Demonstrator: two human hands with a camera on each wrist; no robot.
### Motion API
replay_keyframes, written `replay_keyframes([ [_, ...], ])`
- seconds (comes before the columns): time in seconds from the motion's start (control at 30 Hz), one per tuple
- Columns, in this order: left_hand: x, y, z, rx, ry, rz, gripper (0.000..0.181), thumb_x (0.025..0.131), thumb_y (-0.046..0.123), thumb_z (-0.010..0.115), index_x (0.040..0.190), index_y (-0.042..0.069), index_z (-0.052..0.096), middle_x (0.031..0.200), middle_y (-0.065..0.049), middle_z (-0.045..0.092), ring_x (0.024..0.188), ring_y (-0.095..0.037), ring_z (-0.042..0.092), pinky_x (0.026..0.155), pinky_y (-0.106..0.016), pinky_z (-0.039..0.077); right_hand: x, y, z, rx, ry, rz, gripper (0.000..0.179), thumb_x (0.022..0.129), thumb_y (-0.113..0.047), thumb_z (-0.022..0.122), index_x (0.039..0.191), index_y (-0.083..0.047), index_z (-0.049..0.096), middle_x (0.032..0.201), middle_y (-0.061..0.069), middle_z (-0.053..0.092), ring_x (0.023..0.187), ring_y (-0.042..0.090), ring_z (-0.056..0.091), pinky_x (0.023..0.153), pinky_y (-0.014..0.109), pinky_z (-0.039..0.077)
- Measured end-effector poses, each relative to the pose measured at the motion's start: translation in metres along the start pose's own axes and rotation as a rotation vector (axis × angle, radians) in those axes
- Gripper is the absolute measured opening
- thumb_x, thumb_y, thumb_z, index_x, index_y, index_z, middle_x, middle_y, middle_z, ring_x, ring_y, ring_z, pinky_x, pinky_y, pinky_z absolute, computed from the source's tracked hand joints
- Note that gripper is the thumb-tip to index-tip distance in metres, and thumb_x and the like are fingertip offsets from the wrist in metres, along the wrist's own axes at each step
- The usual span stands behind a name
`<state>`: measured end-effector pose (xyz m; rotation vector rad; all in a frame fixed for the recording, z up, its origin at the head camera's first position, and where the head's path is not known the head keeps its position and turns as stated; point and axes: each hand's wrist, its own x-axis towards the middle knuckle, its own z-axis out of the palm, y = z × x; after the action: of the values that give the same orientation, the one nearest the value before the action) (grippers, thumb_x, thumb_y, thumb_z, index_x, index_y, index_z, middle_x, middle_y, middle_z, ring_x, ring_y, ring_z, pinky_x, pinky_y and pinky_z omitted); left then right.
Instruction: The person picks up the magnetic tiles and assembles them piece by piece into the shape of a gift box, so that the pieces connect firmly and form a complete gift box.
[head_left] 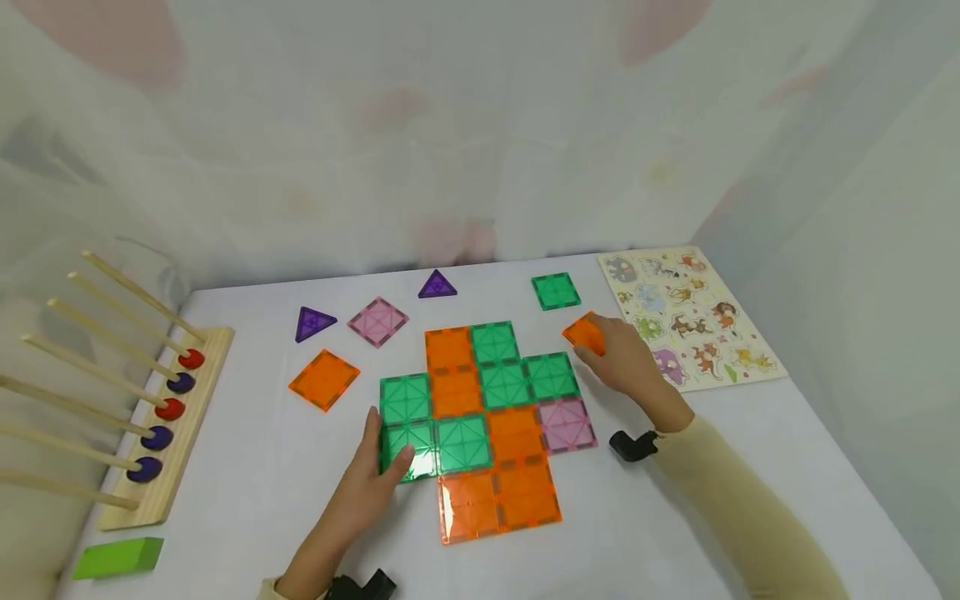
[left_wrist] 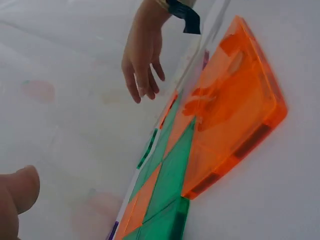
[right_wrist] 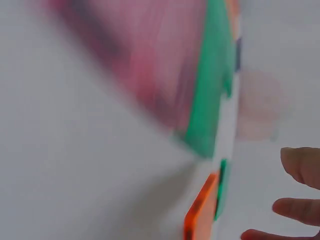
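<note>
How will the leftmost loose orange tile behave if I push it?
The orange tile looks stiff, with straight, crisp edges. Lying flat, it should slide rather than roll or tip. It looks thin, so it is probably light.

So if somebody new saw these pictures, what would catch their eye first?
Probably the bright patch of joined orange, green and pink tiles in the middle of the white table. Next, perhaps, the wooden stand on the table's left, with tall pegs and red and dark beads, then the cartoon-animal board at back right.
</note>
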<state>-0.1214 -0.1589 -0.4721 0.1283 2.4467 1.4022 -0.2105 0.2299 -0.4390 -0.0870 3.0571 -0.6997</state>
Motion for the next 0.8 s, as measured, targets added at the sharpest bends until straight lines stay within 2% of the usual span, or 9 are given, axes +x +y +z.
replay_keyframes([
  [0.1,-0.001,0.004,-0.006,-0.205,-0.026,-0.093,0.089,0.098,0.051,0.043,0.152,0.015,-0.019,0.162,-0.01,-0.007,0.149,-0.032,-0.003,0.118,-0.055,0.007,-0.025,-0.01,0.005,0.124,-0.058,0.031,0.062,0.097,-0.038,0.053,0.145,-0.003,0.038,0.142,0.024,0.046,0.127,0.042,0.047,0.103,0.058,0.039],
  [0.23,-0.001,0.004,-0.013,-0.459,-0.007,-0.168,0.09,0.098,0.056,0.039,0.151,0.017,-0.022,0.162,-0.006,-0.01,0.15,-0.025,-0.002,0.12,-0.048,0.01,-0.053,-0.02,0.021,0.119,-0.153,0.067,0.068,0.096,-0.041,0.053,0.149,-0.005,0.031,0.141,0.022,0.049,0.127,0.042,0.047,0.105,0.058,0.038],
  [0.3,-0.001,0.004,-0.015,-0.602,-0.023,-0.166,0.087,0.1,0.052,0.036,0.149,0.014,-0.025,0.161,-0.006,-0.013,0.15,-0.023,-0.004,0.121,-0.043,0.007,-0.063,-0.024,0.032,0.081,-0.145,0.057,0.067,0.095,-0.039,0.055,0.148,-0.005,0.033,0.138,0.021,0.053,0.126,0.042,0.047,0.104,0.059,0.039],
  [0.37,-0.001,0.004,-0.018,-0.763,-0.06,-0.15,0.084,0.103,0.046,0.033,0.146,0.011,-0.03,0.16,-0.006,-0.017,0.149,-0.021,-0.011,0.121,-0.04,0.0,-0.069,-0.029,0.042,0.048,-0.102,0.028,0.065,0.094,-0.037,0.058,0.146,-0.004,0.038,0.134,0.02,0.057,0.124,0.042,0.047,0.102,0.06,0.04],
  [0.5,-0.004,0.005,-0.025,-1.01,-0.126,-0.107,0.08,0.105,0.04,0.029,0.145,0.009,-0.033,0.159,-0.009,-0.019,0.147,-0.024,-0.02,0.12,-0.041,-0.011,-0.074,-0.033,0.053,0.067,-0.025,0.037,0.062,0.092,-0.037,0.061,0.143,-0.008,0.043,0.131,0.019,0.059,0.124,0.042,0.045,0.099,0.062,0.04],
  [0.57,-0.004,0.006,-0.028,-1.067,-0.138,-0.086,0.078,0.106,0.038,0.029,0.145,0.009,-0.032,0.16,-0.011,-0.018,0.147,-0.024,-0.02,0.12,-0.04,-0.012,-0.075,-0.032,0.054,0.099,-0.014,0.065,0.062,0.092,-0.037,0.06,0.144,-0.009,0.042,0.131,0.02,0.058,0.124,0.042,0.046,0.1,0.062,0.04],
  [0.67,-0.005,0.008,-0.028,-1.087,-0.137,-0.059,0.076,0.106,0.031,0.031,0.147,0.007,-0.029,0.161,-0.011,-0.014,0.148,-0.023,-0.018,0.12,-0.041,-0.012,-0.075,-0.03,0.053,0.156,-0.007,0.099,0.06,0.092,-0.035,0.059,0.144,-0.011,0.04,0.133,0.021,0.056,0.124,0.042,0.046,0.101,0.06,0.041],
  [0.8,-0.008,0.014,-0.026,-1.015,-0.13,-0.03,0.073,0.106,0.026,0.033,0.149,0.004,-0.023,0.162,-0.009,-0.009,0.148,-0.022,-0.017,0.12,-0.044,-0.012,-0.076,-0.03,0.047,0.228,0.005,0.11,0.056,0.093,-0.032,0.059,0.142,-0.012,0.041,0.134,0.022,0.055,0.122,0.041,0.051,0.102,0.058,0.041],
])
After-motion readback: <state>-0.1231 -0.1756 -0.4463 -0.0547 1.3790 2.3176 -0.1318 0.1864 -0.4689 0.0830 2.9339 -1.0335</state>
